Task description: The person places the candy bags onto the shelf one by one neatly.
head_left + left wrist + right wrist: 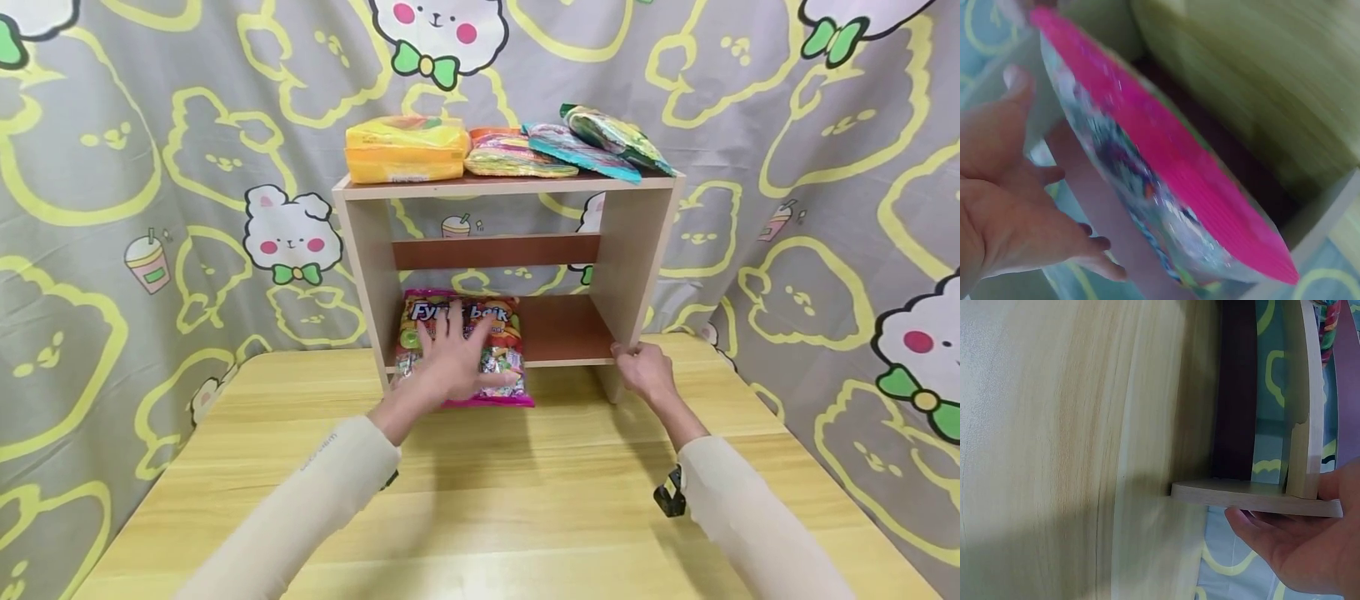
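A colourful candy bag [507, 321] with pink edges lies on the left part of the lower board of a small wooden shelf [570, 329], its front end sticking out past the board's edge. Over the bag my left hand [448, 360] is spread, fingers straight. In the left wrist view that hand [1010, 200] is beside the bag [1154, 147], thumb and fingers apart. My right hand [647, 368] grips the shelf's right side panel [636, 267] low down. The right wrist view has this hand [1300, 547] with fingers along the panel's outer face [1241, 497].
On the shelf's top board stand a yellow pack [407, 154], an orange-and-yellow bag [517, 157], a teal bag [581, 152] and a green bag [615, 137]. The shelf stands on a wooden table [480, 500], before a patterned grey curtain [225, 108].
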`<state>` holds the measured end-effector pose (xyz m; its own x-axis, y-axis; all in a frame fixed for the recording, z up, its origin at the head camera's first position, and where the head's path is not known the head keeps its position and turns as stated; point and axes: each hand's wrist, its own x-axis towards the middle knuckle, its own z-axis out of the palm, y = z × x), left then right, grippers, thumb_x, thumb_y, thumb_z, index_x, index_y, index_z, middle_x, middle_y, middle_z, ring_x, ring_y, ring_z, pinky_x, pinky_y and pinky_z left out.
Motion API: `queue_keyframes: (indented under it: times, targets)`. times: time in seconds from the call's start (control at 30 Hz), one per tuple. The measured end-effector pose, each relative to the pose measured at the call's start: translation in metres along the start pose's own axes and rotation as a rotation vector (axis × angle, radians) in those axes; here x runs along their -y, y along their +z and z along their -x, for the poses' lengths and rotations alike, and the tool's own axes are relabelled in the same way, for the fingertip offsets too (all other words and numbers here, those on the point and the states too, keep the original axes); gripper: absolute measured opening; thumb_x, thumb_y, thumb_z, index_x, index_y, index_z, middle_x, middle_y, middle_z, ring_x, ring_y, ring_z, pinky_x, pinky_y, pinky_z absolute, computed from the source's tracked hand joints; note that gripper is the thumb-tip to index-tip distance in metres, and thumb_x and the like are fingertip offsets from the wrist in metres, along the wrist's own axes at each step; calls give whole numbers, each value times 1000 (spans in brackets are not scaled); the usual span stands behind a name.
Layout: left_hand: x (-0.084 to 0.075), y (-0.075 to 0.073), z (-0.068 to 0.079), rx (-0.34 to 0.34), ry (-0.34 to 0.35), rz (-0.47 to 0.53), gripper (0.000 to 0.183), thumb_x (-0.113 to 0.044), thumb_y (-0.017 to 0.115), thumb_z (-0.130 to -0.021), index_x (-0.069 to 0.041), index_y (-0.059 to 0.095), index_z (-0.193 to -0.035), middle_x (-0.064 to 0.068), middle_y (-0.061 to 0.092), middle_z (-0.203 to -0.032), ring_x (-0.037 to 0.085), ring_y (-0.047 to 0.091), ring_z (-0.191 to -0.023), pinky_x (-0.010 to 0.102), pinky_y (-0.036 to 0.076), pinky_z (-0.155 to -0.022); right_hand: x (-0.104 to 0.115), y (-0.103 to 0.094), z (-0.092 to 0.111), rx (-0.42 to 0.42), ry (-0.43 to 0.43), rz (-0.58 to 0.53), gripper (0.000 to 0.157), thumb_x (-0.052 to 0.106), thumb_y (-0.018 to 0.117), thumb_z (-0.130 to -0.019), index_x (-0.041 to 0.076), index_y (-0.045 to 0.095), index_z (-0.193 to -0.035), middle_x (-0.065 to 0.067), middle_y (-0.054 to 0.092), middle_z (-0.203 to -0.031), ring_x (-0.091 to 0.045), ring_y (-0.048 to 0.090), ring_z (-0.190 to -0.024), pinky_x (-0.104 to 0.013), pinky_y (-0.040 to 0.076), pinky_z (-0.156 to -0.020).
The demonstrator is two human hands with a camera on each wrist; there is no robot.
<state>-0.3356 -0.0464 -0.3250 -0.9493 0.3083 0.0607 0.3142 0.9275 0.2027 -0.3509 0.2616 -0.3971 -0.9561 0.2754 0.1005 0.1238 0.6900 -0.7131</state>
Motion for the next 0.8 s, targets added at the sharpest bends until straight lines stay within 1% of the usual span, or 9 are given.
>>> queue_keyframes:
  times: [0.07,0.13,0.27,0.4,0.47,0.57,0.63,0.7,0.8]
  targets:
    - [-5,6,10,30,33,-48,110,-76,67,-77,-34,11,-163,20,-8,-169,48,-3,-155,76,-1,-115,1,0,0,-3,-4,5,50,42,45,-103,-1,70,-101,-12,69,-74,-34,63,-82,-33,44,-63]
    - [-9,13,17,44,51,-81,116,-76,69,-73,-36,9,-163,18,-10,-169,50,-4,-154,80,-1,-111,1,0,-1,-4,-3,10,50,43,45,-103,0,70,-100,-13,69,-74,-34,63,-83,-33,44,-64]
    - [-8,26,23,40,32,-60,116,-68,76,-71,-42,10,-162,20,-10,-169,54,-5,-152,84,-2,-106,1,0,-1,-6,1,16,50,43,44,-103,0,70,-98,-17,72,-78,-35,64,-83,-33,44,-63]
    - [-4,35,22,15,0,-14,109,-52,82,-76,-48,13,-160,25,-7,-168,59,-5,-149,85,-4,-104,2,0,-1,-13,-10,17,49,42,44,-103,0,69,-96,-17,71,-76,-35,64,-82,-33,44,-63]
    - [-2,37,21,9,-10,-13,107,-38,84,-81,-51,12,-158,25,-6,-168,59,-5,-149,85,-5,-104,2,1,-1,-11,-17,16,49,42,45,-103,0,69,-96,-17,71,-76,-35,65,-81,-33,44,-63]
    - [-1,39,19,3,-13,-19,108,-17,82,-84,-54,11,-157,24,-3,-168,58,-4,-150,86,-3,-104,2,1,-1,-6,-15,14,49,43,44,-103,1,69,-95,-14,70,-73,-33,64,-80,-33,44,-62]
    - [0,40,18,-17,-7,-29,109,-8,79,-84,-55,12,-157,24,0,-168,58,-1,-150,86,1,-104,2,0,-1,-6,-14,14,49,43,44,-103,1,69,-95,-10,68,-69,-33,64,-79,-33,43,-62]
    - [1,42,18,-42,9,-36,108,-10,81,-84,-54,14,-157,25,3,-168,59,3,-150,86,8,-103,1,0,0,-10,-13,13,49,43,44,-103,2,69,-94,-5,66,-66,-32,63,-79,-33,43,-62]
    - [3,44,18,-72,20,-53,105,-19,83,-84,-54,16,-157,26,7,-167,60,8,-149,86,14,-102,0,1,-1,-9,-18,13,50,44,44,-103,1,69,-95,-3,65,-64,-32,63,-78,-33,43,-62]
